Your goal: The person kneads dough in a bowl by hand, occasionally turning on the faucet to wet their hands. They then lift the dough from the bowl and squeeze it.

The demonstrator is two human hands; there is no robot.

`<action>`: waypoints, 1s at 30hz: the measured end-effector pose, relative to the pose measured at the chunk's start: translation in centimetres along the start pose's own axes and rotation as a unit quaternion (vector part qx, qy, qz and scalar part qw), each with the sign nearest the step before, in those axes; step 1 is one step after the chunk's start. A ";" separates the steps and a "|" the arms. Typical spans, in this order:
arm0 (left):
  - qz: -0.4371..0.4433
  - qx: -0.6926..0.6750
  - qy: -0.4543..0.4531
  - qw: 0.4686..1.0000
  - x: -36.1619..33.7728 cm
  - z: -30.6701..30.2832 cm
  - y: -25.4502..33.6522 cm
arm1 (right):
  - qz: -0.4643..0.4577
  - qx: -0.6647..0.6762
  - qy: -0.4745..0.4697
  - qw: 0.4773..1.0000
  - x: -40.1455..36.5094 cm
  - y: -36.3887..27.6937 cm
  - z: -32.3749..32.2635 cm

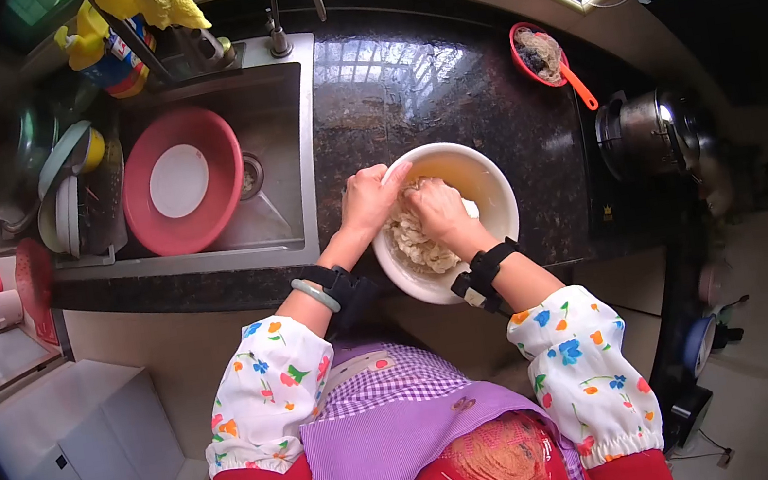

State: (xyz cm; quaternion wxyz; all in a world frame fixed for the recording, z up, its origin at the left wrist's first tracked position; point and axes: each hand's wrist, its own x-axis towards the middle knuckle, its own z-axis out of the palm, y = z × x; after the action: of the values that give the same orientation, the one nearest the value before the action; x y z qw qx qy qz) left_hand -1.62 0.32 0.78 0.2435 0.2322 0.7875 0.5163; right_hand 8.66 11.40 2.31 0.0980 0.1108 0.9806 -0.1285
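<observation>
A white bowl [490, 188] stands on the black stone counter [402, 90] right in front of me. Pale lumpy dough [414, 244] lies in it. My left hand [368, 198] grips the bowl's near-left rim, fingers curled over the edge. My right hand [437, 211] is down inside the bowl, fingers closed into the dough. Both wrists carry black straps, and the left also has a pale green bangle.
A steel sink [281, 171] at left holds a red basin [184, 182] with a white plate in it. The tap [277, 4] stands behind. A red strainer [542, 54] lies at the back right, a metal pot [649, 132] on the stove at right. Dishes fill a rack far left.
</observation>
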 end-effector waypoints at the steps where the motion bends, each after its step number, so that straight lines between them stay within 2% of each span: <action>1: -0.003 0.018 -0.008 1.000 -0.1 -0.2 0.1 | -0.032 -0.028 -0.022 0.999 -0.8 -0.5 -1.1; 2: -0.004 0.022 -0.011 1.000 -0.2 -0.3 0.1 | -0.063 -0.057 -0.046 0.995 -1.7 -0.8 -2.1; 3: 0.000 0.014 -0.017 1.000 -0.1 -0.3 -0.1 | -0.047 0.034 -0.120 0.991 -2.3 -0.7 -4.0; 4: 0.005 0.005 -0.022 1.000 -0.1 -0.3 0.0 | -0.057 0.119 -0.108 0.985 -3.3 0.1 -4.7; 6: -0.006 -0.005 -0.022 1.000 0.0 -0.2 0.0 | 0.000 0.206 -0.086 0.975 -3.7 1.8 -5.7; 8: -0.005 -0.004 -0.031 0.999 0.1 -0.3 -0.2 | 0.070 0.166 -0.007 0.984 -2.7 4.1 -3.4; 9: -0.008 0.003 -0.034 0.999 0.1 -0.4 -0.1 | 0.129 0.186 -0.023 0.974 -1.9 4.3 -2.7; 12: -0.011 -0.002 -0.024 1.000 0.2 -0.1 -0.1 | 0.161 0.259 -0.042 0.952 1.2 3.6 0.2; 13: -0.012 -0.004 -0.020 1.000 0.3 0.0 0.0 | 0.165 0.225 -0.041 0.959 1.5 2.2 0.1; 16: 0.000 -0.003 -0.024 1.000 0.0 -0.2 -0.1 | 0.066 0.229 -0.081 0.968 1.3 -0.2 -0.2; 17: -0.015 -0.002 -0.034 0.999 0.2 -0.2 0.0 | 0.066 0.228 -0.081 0.968 0.7 -0.4 -0.3; 19: -0.008 0.005 -0.033 0.999 0.3 -0.2 0.2 | -0.129 0.076 0.002 0.989 -0.9 -1.2 -0.8; 20: -0.006 0.005 -0.030 1.000 0.4 -0.3 0.3 | -0.130 0.074 0.003 0.989 -1.7 -1.2 -1.6; 22: 0.002 0.042 -0.031 0.999 0.2 -0.5 0.5 | -0.227 0.030 -0.040 0.973 -3.8 -1.7 -4.7; 23: 0.001 0.043 -0.034 0.999 0.2 -0.7 0.5 | -0.225 0.032 -0.040 0.973 -5.1 -1.5 -5.3; 25: -0.003 0.023 -0.048 0.999 0.3 -0.5 0.3 | -0.224 -0.037 -0.141 0.964 -7.4 -0.9 -5.8; 28: -0.011 -0.015 -0.049 0.999 -0.1 0.2 0.5 | -0.232 -0.055 -0.097 0.966 -8.3 -0.8 -4.5; 30: -0.038 -0.010 -0.058 0.998 -1.1 0.0 0.3 | -0.238 -0.056 -0.119 0.962 -8.0 -1.5 -2.6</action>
State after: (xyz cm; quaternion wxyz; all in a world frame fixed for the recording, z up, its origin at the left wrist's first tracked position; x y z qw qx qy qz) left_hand -0.71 -0.30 1.23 0.3104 0.2298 0.7752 0.4999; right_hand 15.53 9.18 6.84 0.1863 -0.1473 0.9657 -0.1052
